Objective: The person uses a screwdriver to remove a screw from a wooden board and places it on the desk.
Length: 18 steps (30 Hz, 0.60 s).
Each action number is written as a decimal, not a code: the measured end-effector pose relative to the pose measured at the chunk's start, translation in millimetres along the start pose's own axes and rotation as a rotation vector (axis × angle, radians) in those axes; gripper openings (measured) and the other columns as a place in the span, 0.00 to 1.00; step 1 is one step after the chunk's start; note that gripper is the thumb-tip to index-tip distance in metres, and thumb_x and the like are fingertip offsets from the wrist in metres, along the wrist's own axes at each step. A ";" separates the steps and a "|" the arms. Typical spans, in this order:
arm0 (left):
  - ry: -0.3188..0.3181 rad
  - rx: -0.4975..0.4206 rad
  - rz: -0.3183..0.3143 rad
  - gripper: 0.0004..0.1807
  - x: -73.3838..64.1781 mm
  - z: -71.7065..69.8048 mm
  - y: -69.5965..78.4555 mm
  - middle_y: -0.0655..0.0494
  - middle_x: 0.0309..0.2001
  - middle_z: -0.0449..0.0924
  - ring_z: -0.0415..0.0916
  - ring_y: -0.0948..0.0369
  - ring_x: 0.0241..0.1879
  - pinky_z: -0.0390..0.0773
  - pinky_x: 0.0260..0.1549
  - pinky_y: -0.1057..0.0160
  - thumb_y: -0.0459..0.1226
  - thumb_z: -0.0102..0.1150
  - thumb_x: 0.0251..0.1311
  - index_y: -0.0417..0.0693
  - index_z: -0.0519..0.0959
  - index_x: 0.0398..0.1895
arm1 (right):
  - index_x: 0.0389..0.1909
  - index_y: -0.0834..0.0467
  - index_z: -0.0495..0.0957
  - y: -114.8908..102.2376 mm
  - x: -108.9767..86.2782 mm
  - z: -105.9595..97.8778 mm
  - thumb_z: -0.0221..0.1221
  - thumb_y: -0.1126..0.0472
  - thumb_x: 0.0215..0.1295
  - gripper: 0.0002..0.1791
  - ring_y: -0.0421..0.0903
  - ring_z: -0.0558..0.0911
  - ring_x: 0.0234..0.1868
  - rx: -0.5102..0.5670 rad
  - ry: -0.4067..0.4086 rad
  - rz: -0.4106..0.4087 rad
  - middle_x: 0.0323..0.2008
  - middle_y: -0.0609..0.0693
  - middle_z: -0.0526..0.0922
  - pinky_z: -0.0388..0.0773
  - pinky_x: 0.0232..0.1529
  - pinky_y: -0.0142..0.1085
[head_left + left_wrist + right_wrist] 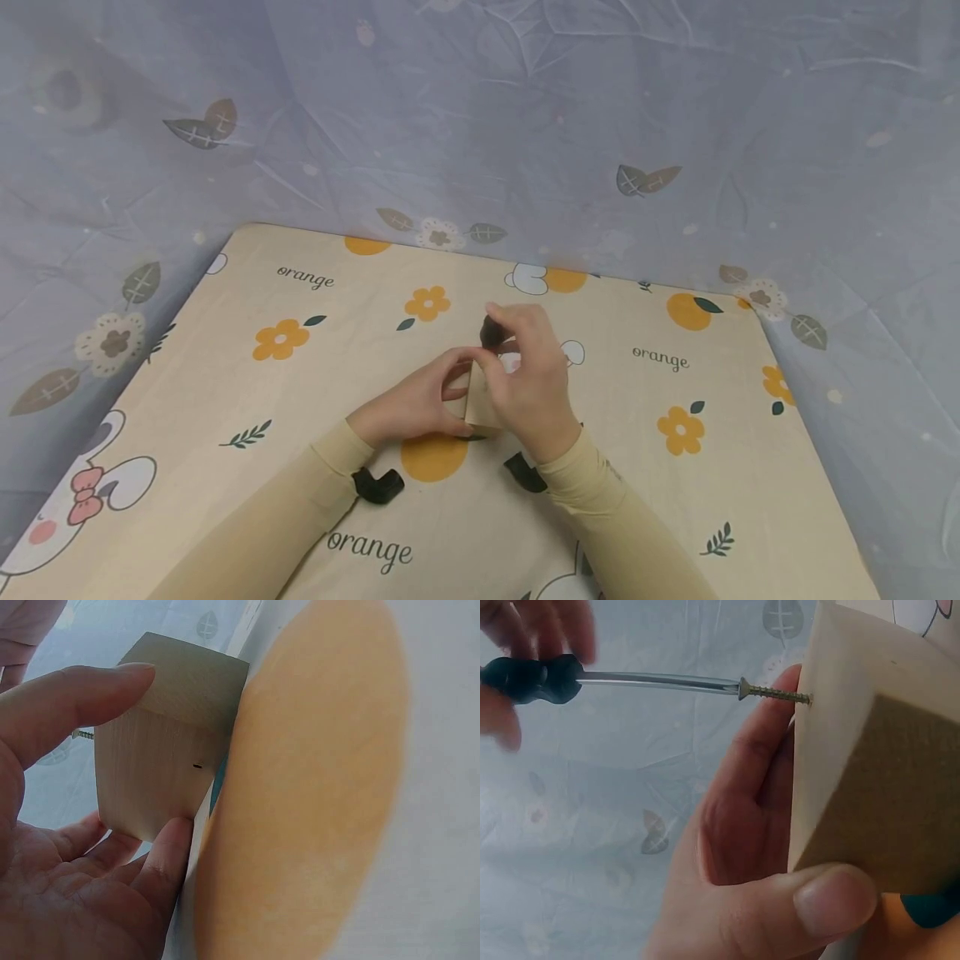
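Note:
My left hand (423, 400) grips a pale wooden block (161, 761) that stands on the tablecloth, thumb on one side and fingers on the other. Out of the block's top face rises a threaded screw (776, 694), its tip in the wood and most of its shank showing. Above it, my right hand (536, 383) holds a screwdriver (536, 679) by its dark handle, with the metal shaft in line with the screw and its tip at the screw head. A small dark mark shows on one side of the block in the left wrist view.
The table's cream cloth (337, 333) is printed with oranges, flowers, rabbits and lettering. Behind and around the table hangs a grey-blue patterned curtain (465, 125). Dark wrist mounts sit at the left sleeve (285, 500) and the right sleeve (615, 508).

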<state>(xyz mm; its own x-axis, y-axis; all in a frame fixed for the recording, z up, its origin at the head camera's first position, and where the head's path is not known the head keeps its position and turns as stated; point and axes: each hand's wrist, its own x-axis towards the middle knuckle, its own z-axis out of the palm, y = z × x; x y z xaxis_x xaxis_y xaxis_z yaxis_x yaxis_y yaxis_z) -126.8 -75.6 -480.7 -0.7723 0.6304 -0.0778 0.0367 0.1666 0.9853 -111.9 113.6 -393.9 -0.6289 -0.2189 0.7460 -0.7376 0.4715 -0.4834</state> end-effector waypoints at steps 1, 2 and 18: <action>0.001 0.001 -0.006 0.57 -0.2 0.1 0.2 0.60 0.85 0.56 0.64 0.56 0.82 0.78 0.73 0.57 0.29 0.81 0.54 0.62 0.57 0.83 | 0.59 0.66 0.79 0.1 -0.1 -0.1 0.74 0.71 0.62 0.25 0.50 0.85 0.41 0.000 0.009 -0.001 0.43 0.59 0.81 0.93 0.41 0.38; 0.001 0.001 -0.015 0.58 -0.3 0.1 0.6 0.60 0.85 0.55 0.65 0.55 0.81 0.79 0.72 0.57 0.29 0.81 0.54 0.62 0.56 0.83 | 0.58 0.67 0.80 0.3 -0.3 -0.2 0.74 0.72 0.61 0.24 0.50 0.86 0.41 0.000 0.018 -0.001 0.42 0.59 0.82 0.93 0.41 0.38; -0.013 -0.057 -0.038 0.59 -0.4 0.4 -0.4 0.58 0.87 0.53 0.67 0.51 0.80 0.83 0.68 0.56 0.26 0.79 0.54 0.63 0.55 0.84 | 0.62 0.68 0.79 -3.3 -1.9 0.6 0.62 0.79 0.67 0.22 0.54 0.91 0.46 0.019 -0.017 -0.015 0.49 0.61 0.89 0.93 0.49 0.39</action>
<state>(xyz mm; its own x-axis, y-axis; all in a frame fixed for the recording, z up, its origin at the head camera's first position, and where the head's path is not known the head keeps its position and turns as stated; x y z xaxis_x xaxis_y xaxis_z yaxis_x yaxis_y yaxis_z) -126.2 -75.7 -481.1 -0.7640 0.6346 -0.1169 -0.0289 0.1473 0.9887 -108.4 111.9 -394.0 -0.6217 -0.2405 0.7454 -0.7515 0.4516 -0.4810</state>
